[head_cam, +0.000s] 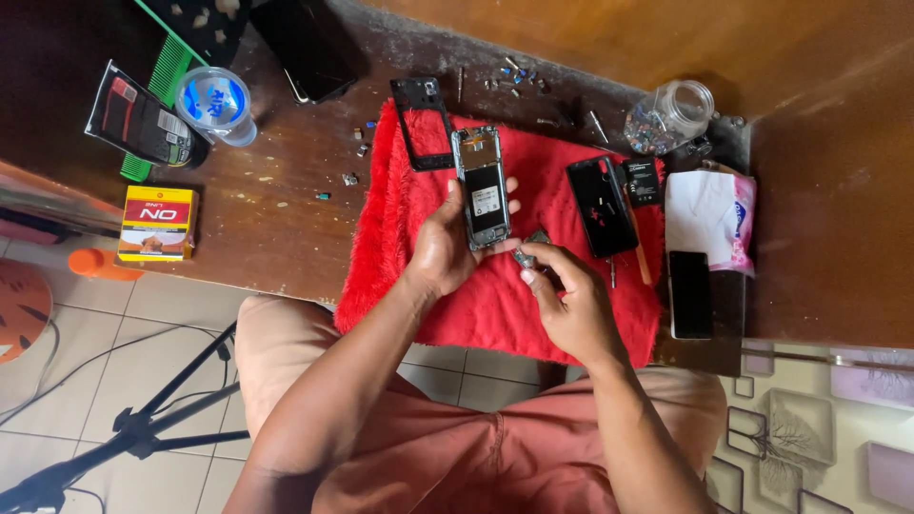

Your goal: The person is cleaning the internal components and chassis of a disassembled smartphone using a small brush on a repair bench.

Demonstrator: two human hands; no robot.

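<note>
Two hands busy above the red fur mat: left hand grips the opened phone steady, right hand pinches a small metal part beside it.

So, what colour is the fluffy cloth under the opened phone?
Bright red. The cloth shows best in the head view, under the phone that the left hand holds.

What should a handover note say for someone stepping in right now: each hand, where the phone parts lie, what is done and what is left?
Left hand: holds the opened phone body upright over the red cloth.
Right hand: pinches a small grey part just below the phone's lower end.
Parts: black frame at the cloth's top left, back cover and battery to the right, loose screws on the wooden table.
Done: cover, frame and battery are off.
Left: the phone is still open, the parts apart.
</note>
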